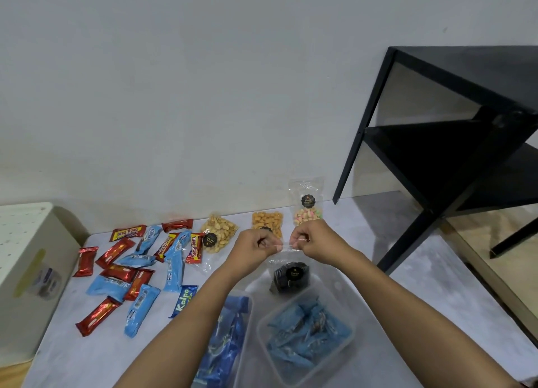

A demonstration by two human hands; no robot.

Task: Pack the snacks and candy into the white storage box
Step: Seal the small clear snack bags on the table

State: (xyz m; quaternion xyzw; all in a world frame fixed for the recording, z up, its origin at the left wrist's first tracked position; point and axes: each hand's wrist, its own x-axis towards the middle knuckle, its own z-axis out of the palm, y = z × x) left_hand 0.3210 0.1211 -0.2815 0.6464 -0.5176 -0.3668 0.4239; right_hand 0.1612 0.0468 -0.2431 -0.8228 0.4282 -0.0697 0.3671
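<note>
Bag of dark cookies [289,275] hangs just below centre, its clear top edge pinched between left hand [256,248] and right hand [314,242]. Clear tub of blue candies [305,338] sits at 5 o'clock. Beng-beng and Kalpa bars [116,251] lie scattered at 8 o'clock; white storage box [58,242] stands at 9 o'clock.

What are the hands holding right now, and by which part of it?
A clear pouch of dark snacks, held by its top edge: the left hand pinches the left end, the right hand the right end. It hangs below them.
</note>
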